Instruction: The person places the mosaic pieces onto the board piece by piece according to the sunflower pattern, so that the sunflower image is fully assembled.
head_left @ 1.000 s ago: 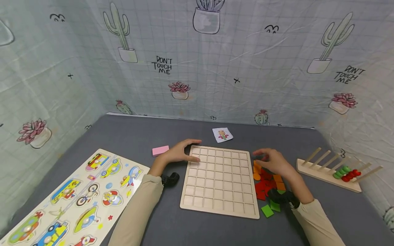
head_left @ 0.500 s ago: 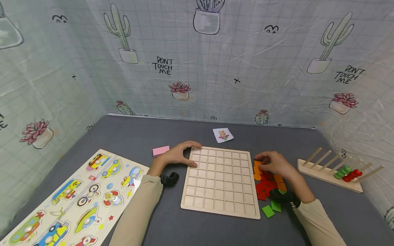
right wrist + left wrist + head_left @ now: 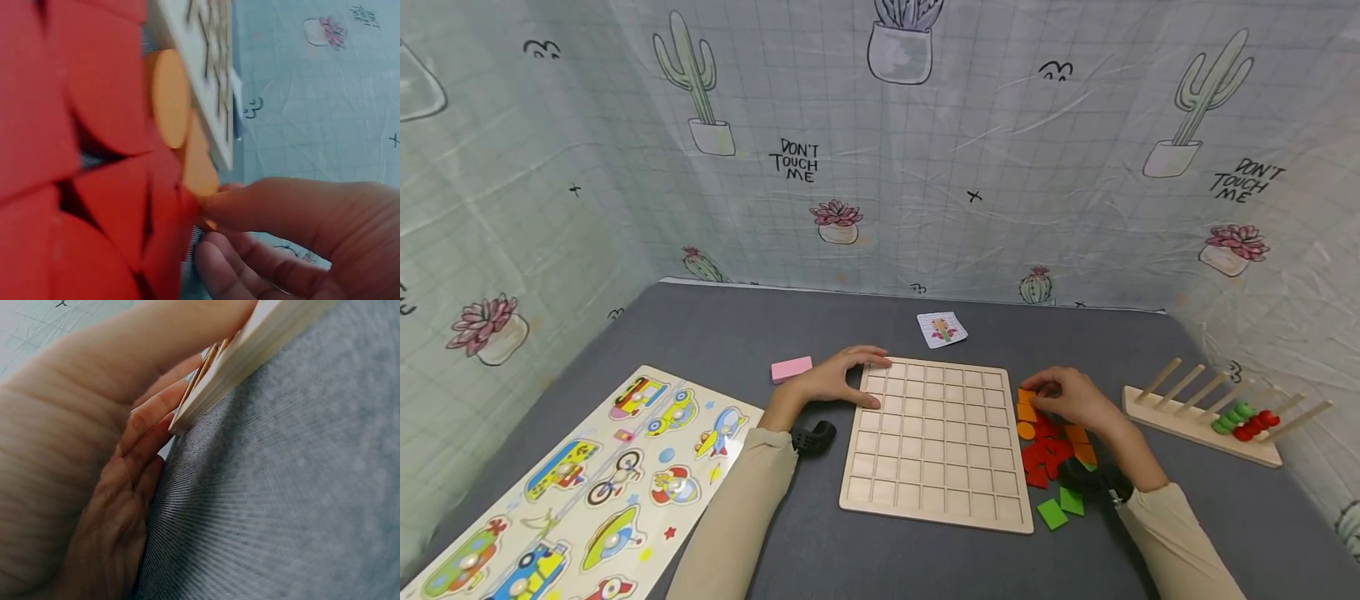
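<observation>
A pale wooden grid board [image 3: 936, 442] lies in the middle of the grey table in the head view. My left hand [image 3: 829, 379] spans its far left corner, thumb over the left side and index finger along the far edge; the left wrist view shows extended fingers at the board's edge [image 3: 215, 384]. To the board's right, my right hand [image 3: 1072, 398] reaches over a pile of coloured pieces. Thumb and fingers pinch an orange tile [image 3: 201, 172] at the pile's far end. Nearby lie an orange disc [image 3: 171, 100] and several red pieces [image 3: 103, 81].
Green squares [image 3: 1052, 514] lie by the board's near right corner. A picture card [image 3: 942, 330] is behind the board, a pink block [image 3: 791, 368] beyond my left wrist. A vehicle puzzle board [image 3: 587, 492] lies at left. A peg stand with beads [image 3: 1198, 427] stands at right.
My left hand has lowered slightly onto the board's corner. My right hand has come down onto the orange pieces, its fingers closing together around one.
</observation>
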### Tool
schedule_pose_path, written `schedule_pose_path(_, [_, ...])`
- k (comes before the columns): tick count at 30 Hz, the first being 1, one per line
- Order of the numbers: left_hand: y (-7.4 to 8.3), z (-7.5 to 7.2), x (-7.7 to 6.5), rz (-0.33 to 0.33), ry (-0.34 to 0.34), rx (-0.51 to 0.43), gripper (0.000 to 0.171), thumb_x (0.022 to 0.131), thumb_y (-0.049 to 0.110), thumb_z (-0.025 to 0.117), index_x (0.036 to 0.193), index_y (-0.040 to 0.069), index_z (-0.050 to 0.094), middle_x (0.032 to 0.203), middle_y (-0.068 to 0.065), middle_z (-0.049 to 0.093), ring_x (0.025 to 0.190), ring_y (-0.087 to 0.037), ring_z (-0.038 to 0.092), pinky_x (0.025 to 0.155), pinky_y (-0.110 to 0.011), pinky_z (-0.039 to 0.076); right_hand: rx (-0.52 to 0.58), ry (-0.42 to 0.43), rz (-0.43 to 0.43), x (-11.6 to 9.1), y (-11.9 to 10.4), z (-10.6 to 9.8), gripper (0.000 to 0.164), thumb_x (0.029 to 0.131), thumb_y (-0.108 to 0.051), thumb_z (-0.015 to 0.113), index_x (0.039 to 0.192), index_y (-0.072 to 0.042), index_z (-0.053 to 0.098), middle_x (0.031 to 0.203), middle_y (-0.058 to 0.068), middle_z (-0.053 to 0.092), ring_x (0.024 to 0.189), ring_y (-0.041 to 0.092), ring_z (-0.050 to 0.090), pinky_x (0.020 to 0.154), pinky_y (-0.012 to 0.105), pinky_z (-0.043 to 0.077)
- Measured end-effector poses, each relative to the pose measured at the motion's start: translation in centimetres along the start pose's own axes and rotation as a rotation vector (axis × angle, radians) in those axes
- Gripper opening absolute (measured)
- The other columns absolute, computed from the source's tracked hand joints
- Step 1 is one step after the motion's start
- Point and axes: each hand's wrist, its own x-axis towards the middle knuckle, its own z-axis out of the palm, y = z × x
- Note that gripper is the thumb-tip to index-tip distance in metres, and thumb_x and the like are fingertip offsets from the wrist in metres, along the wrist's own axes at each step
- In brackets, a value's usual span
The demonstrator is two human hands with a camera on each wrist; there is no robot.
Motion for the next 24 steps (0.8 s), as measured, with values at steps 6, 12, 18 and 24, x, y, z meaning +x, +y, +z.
schedule_pose_path(6, [-0.02, 0.11, 0.06, 0.000, 0.004, -0.008, 0.065, 0.078, 0.023, 0.083, 0.136, 0.011, 0.058, 0.152, -0.007, 0.040, 0.144, -0.028, 0.027, 0.115, -0.052, 0.022, 0.038, -0.050, -0.026, -0.20, 0.26, -0.23, 0.033, 0.085, 0.007, 0.064, 0.117, 0.012, 0.063, 0.103, 0.018, 0.058, 0.086, 0.024, 0.057, 0.066, 0.027, 0.050])
schedule_pose_path(12, [-0.16, 0.04, -0.01, 0.012, 0.007, -0.003, 0.065, 0.078, 0.023, 0.083, 0.136, 0.011, 0.057, 0.151, -0.008, 0.040, 0.144, -0.029, 0.028, 0.115, -0.052, 0.022, 0.030, -0.035, -0.032, -0.10, 0.34, -0.09, 0.032, 0.086, 0.003, 0.068, 0.116, 0.012, 0.064, 0.102, 0.018, 0.058, 0.085, 0.023, 0.058, 0.064, 0.027, 0.049])
schedule_pose_path(18, [-0.05, -0.05, -0.11, 0.011, 0.011, -0.005, 0.065, 0.078, 0.023, 0.083, 0.136, 0.010, 0.058, 0.151, -0.008, 0.041, 0.144, -0.029, 0.028, 0.115, -0.052, 0.022, 0.010, 0.010, -0.014, 0.03, 0.40, 0.07, 0.033, 0.085, 0.002, 0.069, 0.115, 0.013, 0.064, 0.095, 0.015, 0.063, 0.080, 0.021, 0.056, 0.061, 0.027, 0.046])
schedule_pose_path(24, [-0.14, 0.09, 0.02, -0.001, 0.008, 0.011, 0.065, 0.078, 0.024, 0.083, 0.137, 0.011, 0.057, 0.151, -0.007, 0.041, 0.144, -0.028, 0.028, 0.115, -0.052, 0.022, -0.009, 0.054, 0.003, -0.07, 0.23, 0.06, 0.034, 0.085, -0.001, 0.071, 0.115, 0.013, 0.063, 0.087, 0.011, 0.066, 0.075, 0.019, 0.056, 0.057, 0.028, 0.042])
